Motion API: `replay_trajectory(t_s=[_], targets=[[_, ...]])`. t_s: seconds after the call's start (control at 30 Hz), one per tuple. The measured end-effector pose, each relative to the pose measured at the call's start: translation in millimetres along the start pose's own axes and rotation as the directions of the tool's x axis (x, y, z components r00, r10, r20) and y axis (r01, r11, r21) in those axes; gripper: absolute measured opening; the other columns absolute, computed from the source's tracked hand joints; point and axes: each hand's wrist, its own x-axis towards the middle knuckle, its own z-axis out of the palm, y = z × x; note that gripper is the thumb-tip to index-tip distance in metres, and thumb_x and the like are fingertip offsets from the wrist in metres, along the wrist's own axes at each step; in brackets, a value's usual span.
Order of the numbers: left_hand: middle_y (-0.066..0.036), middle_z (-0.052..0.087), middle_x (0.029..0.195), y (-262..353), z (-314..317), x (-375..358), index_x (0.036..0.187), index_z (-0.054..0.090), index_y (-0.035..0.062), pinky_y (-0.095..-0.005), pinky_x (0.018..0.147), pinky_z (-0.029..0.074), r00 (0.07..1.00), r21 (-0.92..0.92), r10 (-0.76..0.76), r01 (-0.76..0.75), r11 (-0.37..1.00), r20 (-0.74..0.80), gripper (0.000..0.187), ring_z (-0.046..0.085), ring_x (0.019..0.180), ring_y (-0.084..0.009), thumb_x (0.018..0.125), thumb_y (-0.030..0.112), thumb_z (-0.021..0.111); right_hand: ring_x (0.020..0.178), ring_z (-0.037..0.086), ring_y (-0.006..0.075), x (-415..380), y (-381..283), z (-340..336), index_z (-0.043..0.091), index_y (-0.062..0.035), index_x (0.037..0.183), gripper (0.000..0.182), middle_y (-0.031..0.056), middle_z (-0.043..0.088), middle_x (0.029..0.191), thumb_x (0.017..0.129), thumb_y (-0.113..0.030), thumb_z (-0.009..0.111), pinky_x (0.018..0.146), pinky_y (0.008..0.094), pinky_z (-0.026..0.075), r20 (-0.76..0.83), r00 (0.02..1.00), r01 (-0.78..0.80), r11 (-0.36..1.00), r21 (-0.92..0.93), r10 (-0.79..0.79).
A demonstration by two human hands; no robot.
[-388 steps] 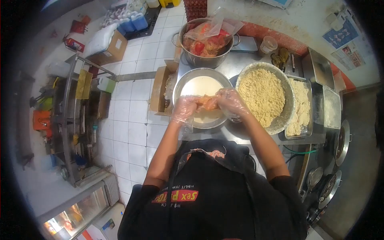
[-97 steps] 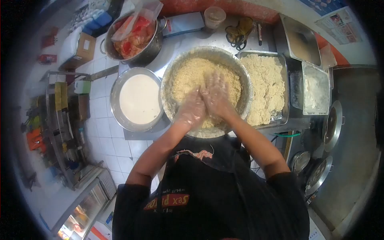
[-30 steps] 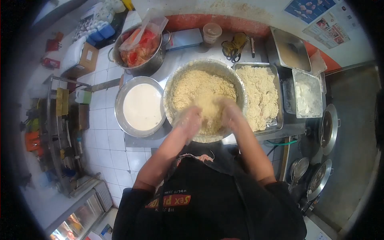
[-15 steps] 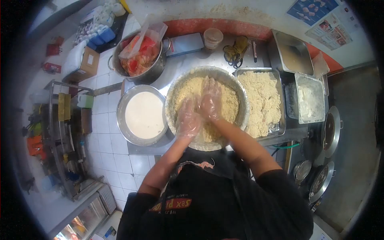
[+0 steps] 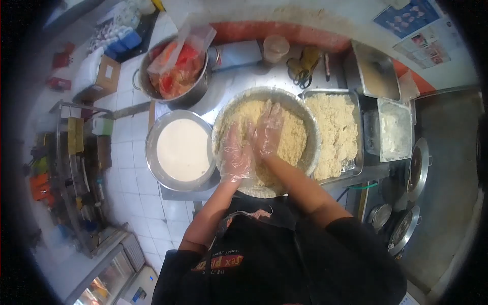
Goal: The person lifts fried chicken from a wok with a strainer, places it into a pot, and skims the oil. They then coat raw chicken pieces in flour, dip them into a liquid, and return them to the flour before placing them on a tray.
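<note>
A large round metal bowl [image 5: 313,147] holds pale yellow crumbly coating. Both hands are inside it, in clear plastic gloves dusted with crumbs. My left hand [image 5: 237,151] lies on the crumbs at the left, its fingers stretched away from me. Close beside it, my right hand [image 5: 269,131] rests on the crumbs with its fingers extended. Whether anything lies under the palms is hidden. Left of the bowl stands a round metal basin of white liquid [image 5: 183,150]. To the right, a rectangular tray [image 5: 360,137] holds a thick layer of crumb-covered pieces.
A deep pot [image 5: 199,91] with reddish contents and a plastic bag stands at the back left. Behind the bowl are a grey box [image 5: 240,55], a plastic tub [image 5: 275,49] and dark scissors [image 5: 302,78]. Metal containers [image 5: 373,71] stand at the back right.
The view has shifted slightly. My left hand has come a little nearer to me within the bowl, and the fingers of my right hand are spread somewhat wider.
</note>
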Motion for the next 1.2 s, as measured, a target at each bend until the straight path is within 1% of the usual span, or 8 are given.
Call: replay_trajectory(t_s=[0.23, 0.33, 0.4, 0.53, 0.6, 0.7, 0.93, 1.2], targets=[[-0.022, 0.035, 0.136, -6, -9, -5, 0.135, 0.029, -0.0014, -0.0432, 0.107, 0.021, 0.995, -0.075, 0.089, -0.093, 0.993, -0.051, 0.065, 0.031, 0.127, -0.0379, 0.074, 0.001, 0.05, 0.137, 0.01, 0.0338, 2, 15, 4, 0.005, 0.0037, 0.141, 0.078, 0.0224, 0.01, 0.147, 0.09, -0.049, 0.031, 0.11, 0.0459, 0.004, 0.048, 0.996, 0.069, 0.997, 0.036, -0.07], [-0.022, 0.036, 0.136, -10, -7, -7, 0.136, 0.029, -0.0013, -0.0425, 0.107, 0.021, 0.987, -0.173, 0.101, -0.122, 0.977, -0.123, 0.067, 0.031, 0.128, -0.0376, 0.073, 0.001, 0.05, 0.137, 0.009, 0.0346, 5, 30, -1, 0.003, 0.0028, 0.141, 0.077, 0.0222, 0.007, 0.147, 0.09, -0.048, 0.031, 0.11, 0.0462, 0.005, 0.349, 0.931, 0.066, 0.989, 0.13, -0.108], [-0.022, 0.035, 0.137, -3, -12, -7, 0.137, 0.027, -0.0016, -0.0403, 0.108, 0.021, 0.995, -0.098, 0.062, -0.069, 0.993, -0.078, 0.068, 0.031, 0.129, -0.0346, 0.072, 0.0, 0.049, 0.137, 0.009, 0.0343, -2, 26, -6, 0.008, 0.0009, 0.142, 0.073, 0.0197, 0.009, 0.148, 0.091, -0.047, 0.03, 0.11, 0.0461, 0.008, 0.061, 0.976, 0.204, 0.978, 0.049, -0.207], [-0.021, 0.033, 0.139, -1, -7, -19, 0.138, 0.025, -0.0017, -0.0384, 0.108, 0.02, 0.998, -0.212, 0.066, -0.066, 0.975, -0.004, 0.069, 0.029, 0.131, -0.0313, 0.073, -0.001, 0.049, 0.134, 0.019, 0.034, -4, 31, -7, 0.021, 0.0006, 0.139, 0.071, 0.0182, 0.022, 0.145, 0.089, -0.048, 0.033, 0.11, 0.0445, 0.012, -0.073, 0.987, 0.149, 0.987, 0.058, -0.145], [-0.02, 0.033, 0.139, 2, -4, -13, 0.138, 0.023, -0.0023, -0.0364, 0.107, 0.021, 0.993, -0.33, 0.091, -0.111, 0.938, -0.075, 0.068, 0.029, 0.131, -0.0293, 0.074, -0.001, 0.049, 0.128, 0.032, 0.0336, 24, 41, -25, 0.036, -0.0035, 0.134, 0.067, 0.0169, 0.042, 0.134, 0.084, -0.046, 0.047, 0.108, 0.044, 0.017, 0.534, 0.837, 0.071, 0.991, 0.113, -0.121], [-0.021, 0.034, 0.138, 8, -7, -19, 0.138, 0.024, -0.0017, -0.0356, 0.107, 0.022, 0.997, -0.294, 0.041, -0.058, 0.954, -0.065, 0.068, 0.03, 0.13, -0.0296, 0.075, -0.002, 0.048, 0.117, 0.047, 0.0335, 36, 69, -50, 0.049, -0.0084, 0.124, 0.063, 0.0166, 0.055, 0.119, 0.071, -0.04, 0.064, 0.102, 0.0447, 0.03, 0.519, 0.832, 0.296, 0.949, -0.112, -0.198], [-0.021, 0.035, 0.138, 18, -14, -28, 0.138, 0.026, 0.0003, -0.0352, 0.106, 0.024, 1.0, -0.28, -0.008, -0.001, 0.96, -0.029, 0.067, 0.032, 0.13, -0.0292, 0.075, -0.003, 0.048, 0.103, 0.057, 0.0322, 75, 103, -14, 0.055, -0.0143, 0.115, 0.061, 0.0165, 0.061, 0.108, 0.057, -0.02, 0.074, 0.086, 0.041, 0.045, 0.586, 0.719, 0.385, 0.916, 0.114, -0.374], [-0.021, 0.037, 0.136, 23, -24, -37, 0.137, 0.027, 0.0006, -0.0351, 0.106, 0.024, 1.0, -0.242, -0.01, 0.004, 0.97, -0.021, 0.066, 0.034, 0.128, -0.0292, 0.074, -0.004, 0.048, 0.114, 0.05, 0.0298, 67, 92, -33, 0.055, -0.013, 0.114, 0.051, 0.0122, 0.058, 0.114, 0.065, -0.02, 0.07, 0.094, 0.0387, 0.039, 0.635, 0.749, 0.155, 0.982, 0.105, -0.186]])
